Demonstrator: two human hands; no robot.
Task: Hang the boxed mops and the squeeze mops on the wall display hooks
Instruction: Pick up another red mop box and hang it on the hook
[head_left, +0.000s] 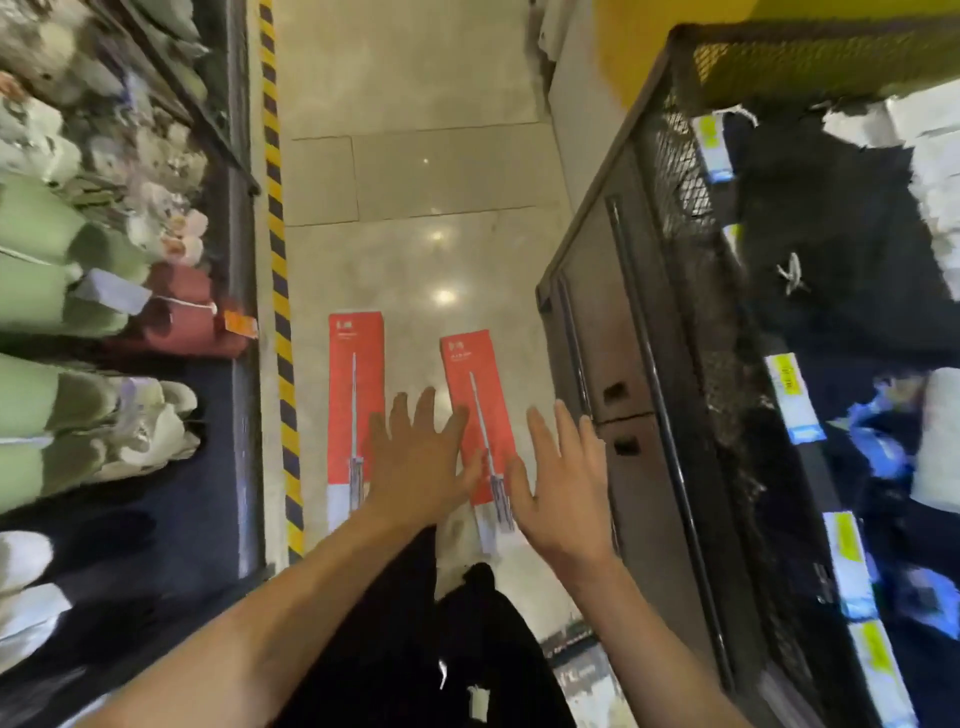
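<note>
Two long red boxed mops lie flat on the tiled floor, side by side. The left box (353, 384) runs straight away from me; the right box (470, 384) is slightly angled. My left hand (415, 462) hovers with fingers spread between the two boxes, covering the near end of the left one. My right hand (563, 493) is stretched out with straight fingers just right of the right box. Neither hand holds anything. No wall hooks or squeeze mops are in view.
A shelf (244, 291) of green, red and white soft goods runs along the left, bordered by yellow-black floor tape (280, 312). A dark metal mesh rack (654, 332) with yellow price tags stands close on the right. My dark trousers (447, 654) are below.
</note>
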